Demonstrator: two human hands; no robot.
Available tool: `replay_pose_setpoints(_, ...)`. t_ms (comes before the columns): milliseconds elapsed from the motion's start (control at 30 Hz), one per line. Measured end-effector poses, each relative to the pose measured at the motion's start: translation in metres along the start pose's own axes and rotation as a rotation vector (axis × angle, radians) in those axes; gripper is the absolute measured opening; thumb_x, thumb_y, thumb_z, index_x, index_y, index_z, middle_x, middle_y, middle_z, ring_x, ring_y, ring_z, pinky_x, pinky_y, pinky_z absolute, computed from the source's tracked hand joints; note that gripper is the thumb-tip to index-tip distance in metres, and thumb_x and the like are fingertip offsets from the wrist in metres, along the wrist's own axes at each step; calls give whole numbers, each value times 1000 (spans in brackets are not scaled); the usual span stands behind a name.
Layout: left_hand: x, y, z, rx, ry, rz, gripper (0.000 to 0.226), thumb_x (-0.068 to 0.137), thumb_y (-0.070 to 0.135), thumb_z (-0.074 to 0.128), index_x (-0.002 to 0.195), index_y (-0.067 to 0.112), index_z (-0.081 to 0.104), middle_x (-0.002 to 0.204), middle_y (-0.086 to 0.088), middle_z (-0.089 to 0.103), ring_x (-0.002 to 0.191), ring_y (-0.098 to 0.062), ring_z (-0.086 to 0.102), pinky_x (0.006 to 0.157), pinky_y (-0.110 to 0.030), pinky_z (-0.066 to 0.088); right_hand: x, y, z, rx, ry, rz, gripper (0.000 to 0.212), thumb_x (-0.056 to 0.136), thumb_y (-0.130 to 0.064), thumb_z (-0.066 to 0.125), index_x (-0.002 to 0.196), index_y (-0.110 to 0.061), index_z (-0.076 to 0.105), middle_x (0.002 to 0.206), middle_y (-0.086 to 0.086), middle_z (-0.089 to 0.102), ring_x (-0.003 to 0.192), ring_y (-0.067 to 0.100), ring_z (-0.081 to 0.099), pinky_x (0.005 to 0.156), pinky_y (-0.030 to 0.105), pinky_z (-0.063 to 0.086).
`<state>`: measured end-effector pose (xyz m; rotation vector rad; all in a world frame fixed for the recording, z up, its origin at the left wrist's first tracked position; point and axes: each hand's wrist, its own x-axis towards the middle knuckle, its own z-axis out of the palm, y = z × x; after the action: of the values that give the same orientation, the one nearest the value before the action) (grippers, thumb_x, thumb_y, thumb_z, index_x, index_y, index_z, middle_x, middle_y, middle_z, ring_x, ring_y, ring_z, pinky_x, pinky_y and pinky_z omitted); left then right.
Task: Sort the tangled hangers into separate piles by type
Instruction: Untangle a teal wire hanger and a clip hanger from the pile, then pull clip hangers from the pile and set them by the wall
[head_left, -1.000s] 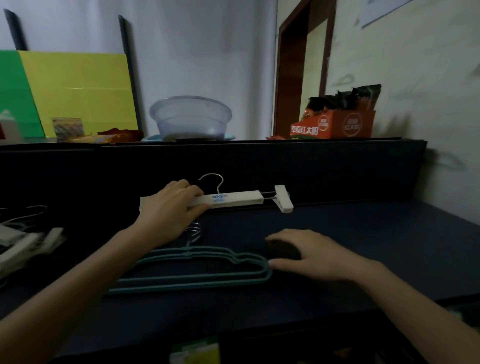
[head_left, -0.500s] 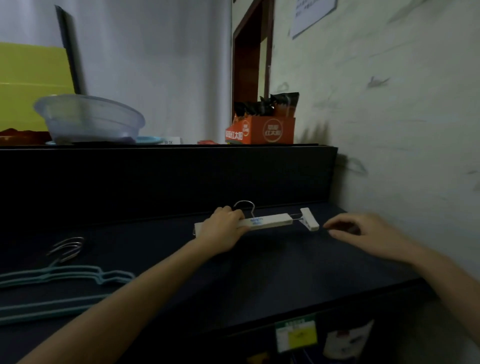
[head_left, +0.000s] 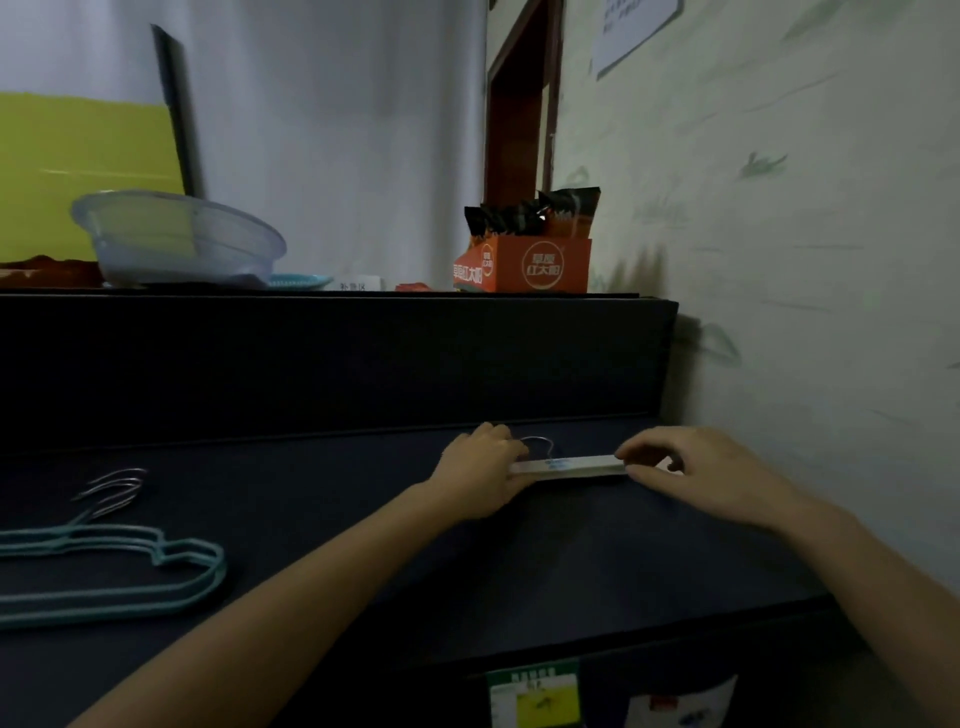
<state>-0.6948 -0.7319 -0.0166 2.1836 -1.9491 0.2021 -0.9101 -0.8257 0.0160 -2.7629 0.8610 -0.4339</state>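
Note:
A white clip hanger (head_left: 571, 465) with a wire hook lies flat on the dark table (head_left: 519, 571), near the back right corner. My left hand (head_left: 480, 475) grips its left end, fingers curled over the bar beside the hook. My right hand (head_left: 691, 467) holds its right end, thumb and fingers pinching the bar and covering the clip there. A stack of teal wire hangers (head_left: 119, 577) with metal hooks lies at the table's left, away from both hands.
A raised black shelf (head_left: 332, 358) backs the table and carries a clear plastic bowl (head_left: 176, 239) and an orange snack box (head_left: 524, 265). A pale wall (head_left: 805, 260) closes the right side. The table's front edge runs just below my forearms.
My left hand carried the white clip hanger to the right, away from the teal hangers. My right hand left the teal stack and took hold of the white hanger's right end.

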Motion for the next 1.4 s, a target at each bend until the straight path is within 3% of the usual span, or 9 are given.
replay_pose_setpoints(133,-46,-26,-31,131,162,-36,40,96,37,38,129,17,47,125,-1,52,114,-18,48,90,-30,39,21,-27,8,-36,-13,-97,27,89,-38,54,115,-34,58,111,-15,60,99,2,56,90,31,50)
replay_pose_setpoints(333,-159,-89,-66,231,256,-259,34,95,37,37,120,22,55,118,6,59,109,-15,53,85,-28,41,54,-111,35,-35,-43,-340,30,90,-42,51,119,-36,53,114,-17,57,102,3,54,88,29,48)
replay_pose_setpoints(500,-263,-136,-89,291,237,-507,31,95,39,38,116,26,56,113,10,59,106,-11,53,77,-24,39,66,-207,66,-9,-69,-535,30,89,-45,50,118,-38,52,113,-18,58,101,2,55,88,30,49)
replay_pose_setpoints(800,-429,-190,-131,308,270,-724,29,94,40,41,113,27,59,112,11,60,103,-7,56,76,-21,44,52,-381,121,141,-107,-727,29,90,-44,50,118,-35,54,115,-16,59,103,4,56,88,32,49)
replay_pose_setpoints(900,-479,-209,-141,323,283,-773,28,94,39,42,110,26,60,108,10,61,94,-7,57,71,-21,44,41,-442,144,170,-129,-765,29,91,-41,50,119,-33,54,118,-14,59,108,9,56,91,34,47)
replay_pose_setpoints(1100,-564,-239,-144,314,313,-828,26,91,38,49,110,27,62,107,11,63,101,-10,58,73,-22,42,29,-541,189,182,-142,-822,29,93,-41,47,120,-34,53,118,-14,59,107,9,55,85,29,46)
replay_pose_setpoints(1400,-614,-312,-165,288,396,-874,23,90,35,52,106,25,64,105,10,64,97,-11,59,69,-22,43,55,-621,210,226,-94,-753,29,93,-39,47,121,-32,54,118,-11,60,107,11,56,87,31,48)
